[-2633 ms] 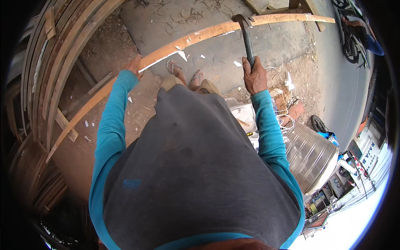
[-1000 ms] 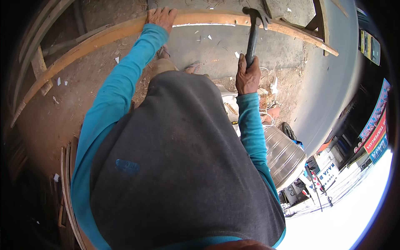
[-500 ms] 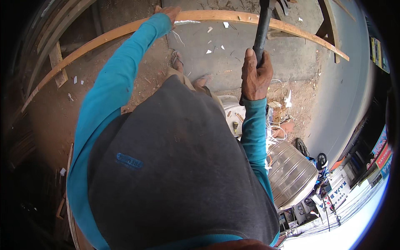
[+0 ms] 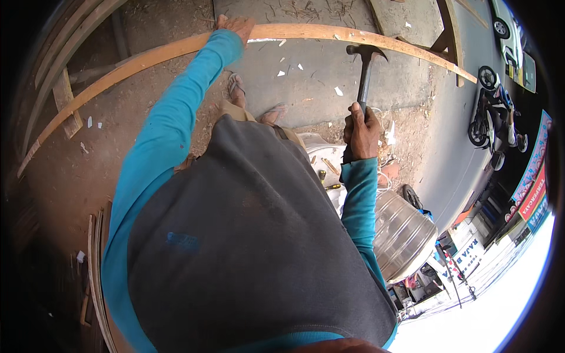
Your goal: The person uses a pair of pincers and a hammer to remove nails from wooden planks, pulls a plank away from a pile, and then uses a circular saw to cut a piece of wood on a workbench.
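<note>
My left hand (image 4: 236, 27) is closed over a long wooden plank (image 4: 312, 32) at the far side, its fingers partly hidden. The plank runs across the whole view and looks bowed near the picture's rim. In my right hand (image 4: 362, 135) is a claw hammer (image 4: 364, 82), gripped by its dark handle. The hammer's head stands just on the near side of the plank, apart from my left hand.
Wooden supports (image 4: 455, 44) cross the plank at the right, and more timber (image 4: 67, 106) lies left. White scraps (image 4: 338, 91) litter the ground. Beside my right arm are a white surface with screwdrivers (image 4: 332, 187) and a ribbed container (image 4: 403, 235). A motorcycle (image 4: 488, 117) and a car (image 4: 507, 29) show on the road.
My right hand has come slightly lower, and the hammer's head has dropped from the top edge to below the plank. My left hand stays at the plank. A motorcycle and car have appeared.
</note>
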`<state>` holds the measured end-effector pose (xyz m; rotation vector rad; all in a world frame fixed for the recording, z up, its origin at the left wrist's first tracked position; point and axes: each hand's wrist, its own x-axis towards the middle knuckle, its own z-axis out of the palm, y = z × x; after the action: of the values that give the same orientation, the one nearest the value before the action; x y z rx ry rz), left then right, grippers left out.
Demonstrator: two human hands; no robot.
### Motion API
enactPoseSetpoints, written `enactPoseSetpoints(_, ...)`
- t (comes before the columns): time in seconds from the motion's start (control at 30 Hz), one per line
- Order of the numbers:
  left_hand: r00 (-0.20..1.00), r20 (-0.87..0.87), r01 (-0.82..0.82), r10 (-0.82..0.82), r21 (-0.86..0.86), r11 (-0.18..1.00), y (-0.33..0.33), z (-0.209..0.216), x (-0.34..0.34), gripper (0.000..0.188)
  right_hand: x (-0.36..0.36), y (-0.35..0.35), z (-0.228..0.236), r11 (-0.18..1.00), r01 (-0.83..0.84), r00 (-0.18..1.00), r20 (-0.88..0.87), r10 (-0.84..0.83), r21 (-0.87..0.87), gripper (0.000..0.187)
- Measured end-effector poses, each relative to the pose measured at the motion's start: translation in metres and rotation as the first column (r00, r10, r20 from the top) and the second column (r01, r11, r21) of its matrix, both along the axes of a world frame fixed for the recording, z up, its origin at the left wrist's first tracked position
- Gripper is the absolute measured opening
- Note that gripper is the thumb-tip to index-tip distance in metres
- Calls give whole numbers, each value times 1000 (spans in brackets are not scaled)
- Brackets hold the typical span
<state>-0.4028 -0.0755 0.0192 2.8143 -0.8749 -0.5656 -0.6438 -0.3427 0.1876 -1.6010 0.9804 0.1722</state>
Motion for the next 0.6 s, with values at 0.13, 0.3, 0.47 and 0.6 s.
enactPoseSetpoints(0.13,998,66,-18,19,-24,1000,-1,-2,1,40,45,3,-16,998,45,993,108,-41,-35,38)
enactPoseSetpoints(0.3,1000,-8,27,-27,23,999,-2,16,11,45,49,5,-23,995,-87,986,-137,94,57,38)
enactPoseSetpoints(0.47,995,-100,-19,16,-33,999,17,-12,2,63,35,37,-33,994,-80,993,-81,86,76,38)
enactPoseSetpoints(0.6,961,275,38,35,-254,967,52,18,-1,96,30,44,-64,996,-24,998,-48,28,84,38)
